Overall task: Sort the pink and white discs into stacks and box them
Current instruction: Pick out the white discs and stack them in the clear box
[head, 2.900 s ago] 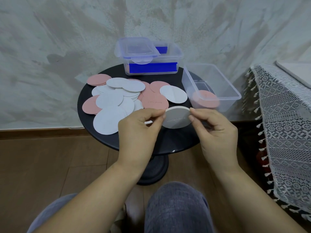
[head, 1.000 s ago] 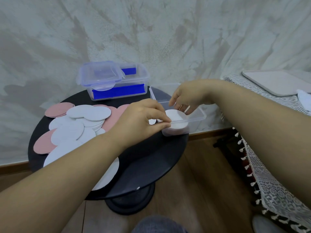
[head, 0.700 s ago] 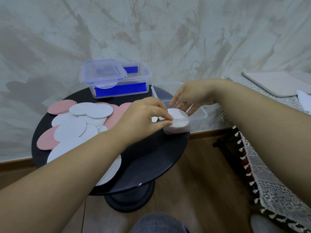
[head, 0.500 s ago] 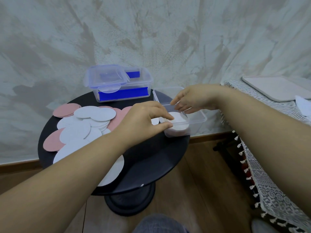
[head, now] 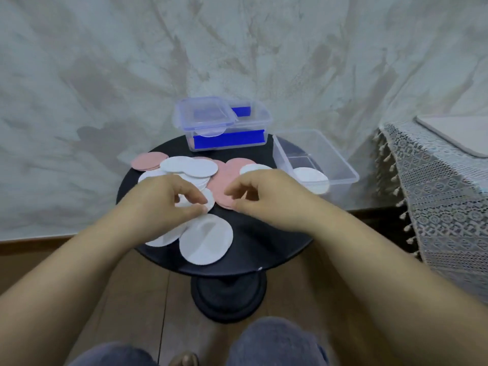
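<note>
The knee [head: 277,342] is just below the near edge of the table [head: 264,247]. A big disc [head: 206,240], white, hangs over that near rim, left of centre. The table's near right is bare black top, all the way to the rim.

Mid-table the two hands are apart with a small gap between them. The left hand [head: 161,204] pinches the edge of a white disc [head: 210,200] between thumb and finger. The right hand [head: 266,199] has its fingers curled over the near edge of a pink disc [head: 221,188], can't tell if it's really gripping.

The loose pile [head: 190,166] covers the table's left and middle. At the table's right the open box [head: 346,187] sticks out past the rim, with a white stack [head: 311,177] in its near end. The lidded box [head: 227,140] sits on the far edge. A lace cloth [head: 435,202] hangs well right of the table.
</note>
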